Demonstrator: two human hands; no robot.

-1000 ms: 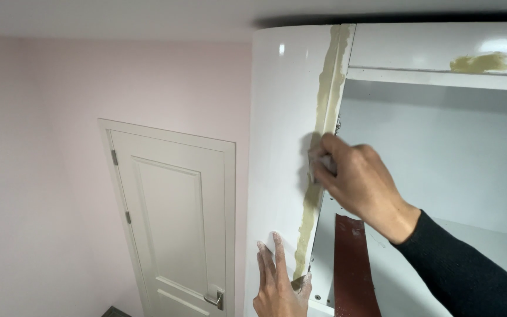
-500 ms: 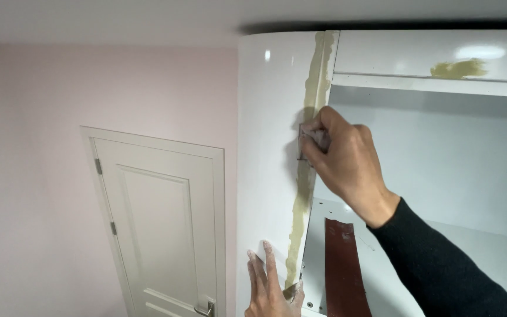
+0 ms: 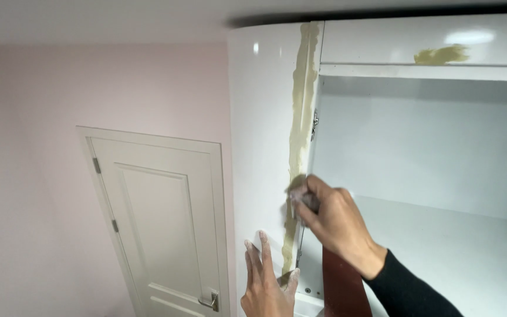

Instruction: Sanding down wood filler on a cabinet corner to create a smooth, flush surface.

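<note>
we count one white cabinet with its inner compartment open to the right, one pale door on the pink wall, two patches of yellowish filler, and two hands. the long filler strip runs down the cabinet's front edge from near the top to just above our left hand; the small filler smear sits alone on the upper panel, well apart. inside the cabinet the shelf lies open behind the right arm, and the space between cabinet and door is free wall. our right hand presses on the strip's lower part, its fingers closed around a small greyish sanding piece, mostly covered, so its shape is hard to make out. our left hand rests flat against the cabinet side just beside the strip's lower end, fingers together and straight, holding nothing; its wrist is cut off by the frame. a dark red strip below the right wrist is partly hidden and we cannot tell what it is.
</note>
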